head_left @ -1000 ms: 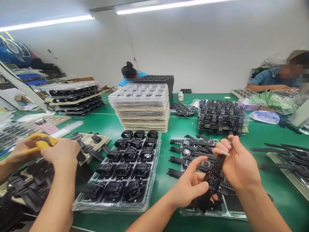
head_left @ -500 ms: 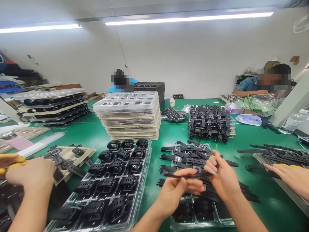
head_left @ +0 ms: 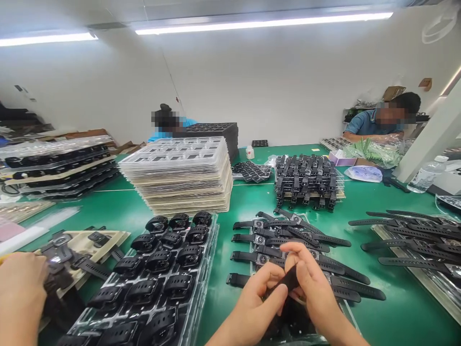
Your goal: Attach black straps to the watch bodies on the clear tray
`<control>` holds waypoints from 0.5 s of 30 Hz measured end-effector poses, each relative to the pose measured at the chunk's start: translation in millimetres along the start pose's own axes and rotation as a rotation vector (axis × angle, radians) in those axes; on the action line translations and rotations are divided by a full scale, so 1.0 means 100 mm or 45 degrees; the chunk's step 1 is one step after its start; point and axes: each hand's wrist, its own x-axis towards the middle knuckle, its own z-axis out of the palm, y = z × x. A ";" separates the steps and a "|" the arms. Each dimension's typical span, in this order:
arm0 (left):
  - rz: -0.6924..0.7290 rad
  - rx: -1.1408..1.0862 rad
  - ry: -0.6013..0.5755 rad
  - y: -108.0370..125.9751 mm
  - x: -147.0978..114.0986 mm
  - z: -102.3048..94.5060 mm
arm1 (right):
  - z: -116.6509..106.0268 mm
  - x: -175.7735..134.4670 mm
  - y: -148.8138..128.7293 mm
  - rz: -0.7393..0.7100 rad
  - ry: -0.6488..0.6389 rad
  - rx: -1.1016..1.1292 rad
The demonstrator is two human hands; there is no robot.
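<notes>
My left hand [head_left: 257, 300] and my right hand [head_left: 311, 281] come together low in the middle, both closed on a black smartwatch [head_left: 290, 278]. Its strap shows between my thumbs; the rest is hidden by my fingers. Under and behind them lies a clear tray of smartwatches [head_left: 261, 259] with straps stretched out flat. To the left stands a clear plastic tray [head_left: 212, 254] of smartwatches with looped straps [head_left: 158, 259], standing in rows in its compartments.
A co-worker's hand [head_left: 23, 288] is at the left edge, near watches on a cream tray [head_left: 81, 245]. Tall tray stacks [head_left: 190, 187] rise behind. More watches [head_left: 309, 182] are piled centre right, others [head_left: 418, 240] at right. Two people sit across the green table [head_left: 248, 197].
My hands have drawn together around the watch and its strap. The co-worker's hand at the right has left the view. The view has shifted slightly right.
</notes>
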 end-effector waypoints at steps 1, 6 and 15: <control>0.016 0.017 0.036 0.00 -0.01 0.00 | 0.00 0.01 -0.01 0.024 0.041 -0.023; 0.169 0.214 0.263 -0.06 -0.01 -0.07 | -0.03 0.06 0.03 -0.056 0.118 -0.324; 0.627 0.750 0.336 -0.17 -0.01 -0.14 | 0.00 0.04 0.14 -0.178 -0.074 -0.289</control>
